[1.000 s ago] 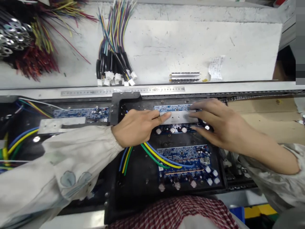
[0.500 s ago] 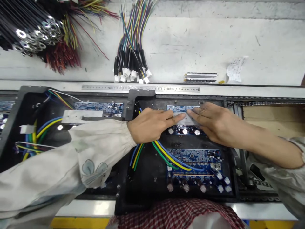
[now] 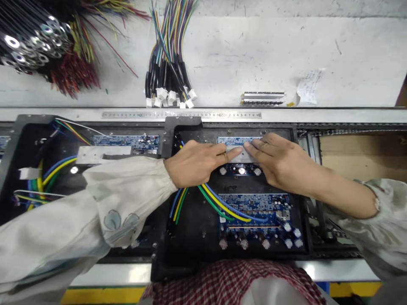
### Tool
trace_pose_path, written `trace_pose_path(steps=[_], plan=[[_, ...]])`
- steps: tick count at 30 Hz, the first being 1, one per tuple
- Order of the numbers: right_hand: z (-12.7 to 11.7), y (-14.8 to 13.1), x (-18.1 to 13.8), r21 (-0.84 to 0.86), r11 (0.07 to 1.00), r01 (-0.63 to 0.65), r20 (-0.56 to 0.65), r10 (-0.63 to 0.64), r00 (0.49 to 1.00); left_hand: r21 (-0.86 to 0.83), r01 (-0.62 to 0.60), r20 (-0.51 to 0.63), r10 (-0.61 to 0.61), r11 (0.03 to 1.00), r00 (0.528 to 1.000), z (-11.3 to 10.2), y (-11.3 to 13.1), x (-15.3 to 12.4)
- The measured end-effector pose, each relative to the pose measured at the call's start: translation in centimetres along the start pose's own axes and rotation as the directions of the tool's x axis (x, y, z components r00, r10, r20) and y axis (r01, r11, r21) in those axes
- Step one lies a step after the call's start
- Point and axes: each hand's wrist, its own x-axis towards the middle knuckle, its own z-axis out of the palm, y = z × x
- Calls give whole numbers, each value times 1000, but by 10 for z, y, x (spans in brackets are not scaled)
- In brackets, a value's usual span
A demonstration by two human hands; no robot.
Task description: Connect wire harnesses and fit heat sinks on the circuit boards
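On the upper blue circuit board (image 3: 233, 140) lies a flat silver metal bar (image 3: 243, 158). My left hand (image 3: 194, 163) holds the bar's left part, thumb stretched along it and the other fingers curled. From the right, my right hand (image 3: 278, 159) grips its other part, fingertips pressed on top close to the left thumb. Both ends of the bar are hidden under the hands. Below them in the same black tray (image 3: 195, 250) is a lower circuit board (image 3: 251, 203), to which blue, yellow and green wires (image 3: 219, 206) run.
Another black tray to the left holds a board with a similar metal bar (image 3: 92, 155). Behind the ruler strip (image 3: 181, 115) lie bundled wires with white connectors (image 3: 171, 96), cables with ring terminals (image 3: 41, 44), pin strips (image 3: 263, 98) and a paper slip (image 3: 308, 87). Cardboard (image 3: 352, 154) lies at right.
The whole view has shifted slightly, so everything appears a little farther left and up. Both hands stay on the metal bar, with the right fingertips still near the left thumb.
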Motion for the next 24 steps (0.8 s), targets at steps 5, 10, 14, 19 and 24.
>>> trace_pose_path(steps=[5, 10, 14, 19, 24], plan=[[3, 0, -2, 36, 999, -34, 45, 33, 998, 15, -6, -6, 7, 1000, 1000, 1, 0, 0], [7, -3, -5, 52, 995, -84, 37, 82, 996, 25, -2, 2, 1, 1000, 1000, 1, 0, 1], [9, -5, -6, 47, 993, -108, -11, 109, 994, 41, -2, -22, 3, 999, 1000, 2, 0, 0], [11, -6, -7, 51, 991, -122, -38, 124, 992, 36, -15, -1, 15, 999, 1000, 1, 1, 1], [9, -1, -5, 74, 995, -60, -40, 63, 997, 37, -16, 16, 15, 999, 1000, 1, 1, 1]])
